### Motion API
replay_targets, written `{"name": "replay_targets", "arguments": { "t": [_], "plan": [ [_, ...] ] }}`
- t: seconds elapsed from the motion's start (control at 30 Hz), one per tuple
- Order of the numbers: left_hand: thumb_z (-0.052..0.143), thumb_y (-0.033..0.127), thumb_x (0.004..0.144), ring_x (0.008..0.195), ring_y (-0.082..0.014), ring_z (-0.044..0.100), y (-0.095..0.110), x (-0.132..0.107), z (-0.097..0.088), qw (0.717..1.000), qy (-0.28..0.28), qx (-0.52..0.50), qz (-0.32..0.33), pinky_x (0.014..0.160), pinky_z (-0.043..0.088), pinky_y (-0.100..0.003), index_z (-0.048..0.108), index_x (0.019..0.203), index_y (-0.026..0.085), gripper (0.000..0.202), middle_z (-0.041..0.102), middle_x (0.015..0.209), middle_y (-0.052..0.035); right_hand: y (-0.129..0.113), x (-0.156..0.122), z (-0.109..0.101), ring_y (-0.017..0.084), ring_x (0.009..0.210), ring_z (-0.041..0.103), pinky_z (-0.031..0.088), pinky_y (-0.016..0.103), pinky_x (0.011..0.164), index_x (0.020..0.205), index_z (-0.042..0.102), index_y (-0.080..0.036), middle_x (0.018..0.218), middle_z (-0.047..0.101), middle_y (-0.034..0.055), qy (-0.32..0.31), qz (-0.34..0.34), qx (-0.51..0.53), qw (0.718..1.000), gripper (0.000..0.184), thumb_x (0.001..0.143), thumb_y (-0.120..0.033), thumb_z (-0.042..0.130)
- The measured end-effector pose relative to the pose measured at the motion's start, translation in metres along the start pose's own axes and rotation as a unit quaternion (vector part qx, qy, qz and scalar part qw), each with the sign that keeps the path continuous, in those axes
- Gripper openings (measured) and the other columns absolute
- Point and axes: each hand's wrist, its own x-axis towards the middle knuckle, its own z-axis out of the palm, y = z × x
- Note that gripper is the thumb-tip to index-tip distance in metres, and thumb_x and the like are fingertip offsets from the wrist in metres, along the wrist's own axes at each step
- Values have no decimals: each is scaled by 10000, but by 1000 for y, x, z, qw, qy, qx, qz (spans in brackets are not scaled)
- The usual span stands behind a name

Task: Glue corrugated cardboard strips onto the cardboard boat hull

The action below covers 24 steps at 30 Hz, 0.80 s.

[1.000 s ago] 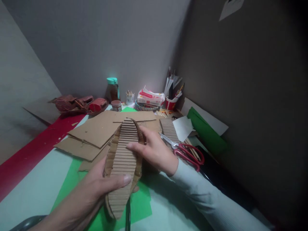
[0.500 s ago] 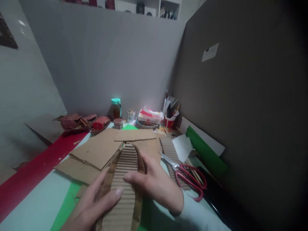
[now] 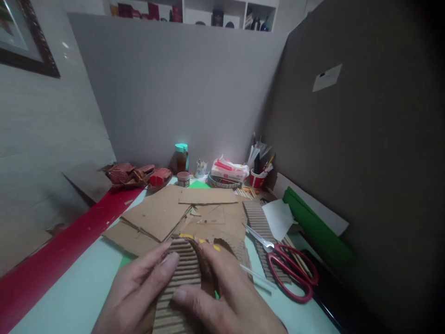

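A long piece of corrugated cardboard (image 3: pixel 184 273) with a rounded far end is held between both hands, its ridged face turned up and a brown cardboard strip curving along its edge. My left hand (image 3: pixel 139 283) grips the left side, thumb resting on the ridges near the tip. On the right side, my right hand (image 3: pixel 222 287) wraps its fingers round the curved edge, its thumb pressed on the ridged face. The near end of the piece runs out of view. Flat brown cardboard sheets (image 3: pixel 153 208) lie just beyond the hands.
Red-handled scissors (image 3: pixel 292 269) lie half open on a corrugated strip (image 3: pixel 255 215) at the right. Behind are a bottle with a teal lid (image 3: pixel 181 157), a small tub (image 3: pixel 183 179), a tissue pack (image 3: pixel 229 171) and a red cup of pens (image 3: pixel 257 179). Grey panels stand behind and right.
The view has swung left, so the scene sits further right. My left hand has moved up toward the rounded tip. The cardboard piece is lower and closer to me, uncovering sheets behind.
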Motion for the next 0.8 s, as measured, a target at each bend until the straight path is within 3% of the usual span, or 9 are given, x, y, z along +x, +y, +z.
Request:
{"name": "replay_targets", "arguments": {
  "t": [0.07,0.17,0.27,0.37,0.47,0.53,0.6,0.7,0.8],
  "plan": [
    [741,548,734,1137,-257,615,-2,1,-1,999,7,28,15,854,542,-229,737,1046,313,391,758,1093,29,2,0,2,329,1092,586,474,454,897,1234,616,-339,1155,672,62,27,-17,-13,999,470,794,-502,646],
    [725,527,756,1189,-286,589,-4,-1,-1,999,16,33,13,948,512,-313,742,1014,358,309,747,1133,30,0,2,0,291,1007,618,469,420,855,1181,638,-314,1069,700,51,20,-41,-50,998,335,897,-439,510],
    [745,519,735,1241,-303,556,-4,-2,2,999,17,26,13,997,491,-351,745,993,375,296,730,1182,36,-5,4,-1,261,941,637,476,389,810,1198,613,-232,1052,694,83,-18,-80,-76,994,354,933,-379,430],
    [734,534,724,1228,-342,570,-5,-2,4,1000,12,-1,-18,964,533,-394,730,1050,312,395,736,1174,-12,-7,4,-1,281,908,641,474,414,776,1194,595,-170,1035,682,125,-38,-72,-99,992,397,935,-382,383],
    [703,571,732,1263,-363,539,-7,1,2,995,77,11,-61,1053,464,-485,654,1166,271,530,705,1238,-49,-7,2,-3,276,816,623,452,406,693,1036,619,-210,928,678,88,27,-70,-152,985,277,918,-403,460],
    [685,585,748,1302,-352,501,-9,2,1,992,106,22,-71,1113,393,-506,594,1229,288,573,643,1336,-37,-8,1,-7,256,835,599,454,389,701,985,600,-226,920,652,62,94,-114,-170,974,173,909,-367,535],
    [679,578,762,1316,-345,482,-11,3,1,997,60,28,-48,1111,399,-475,609,1213,311,529,601,1387,-9,-11,1,-12,243,915,576,471,384,768,1066,585,-222,982,629,65,126,-180,-171,960,171,912,-295,570],
    [680,555,779,1338,-311,453,-12,1,4,997,-8,70,17,1124,376,-415,688,1109,391,369,631,1343,57,-15,2,-16,227,1007,552,482,358,849,1193,585,-205,1085,613,82,91,-254,-165,949,275,921,-183,553],
    [641,542,817,1372,-301,414,-13,0,3,992,1,119,47,1161,339,-420,693,1132,397,351,650,1321,42,-14,4,-15,215,987,555,492,331,833,1109,647,-178,1089,623,93,78,-287,-177,938,231,918,-132,526]
  ]
}}
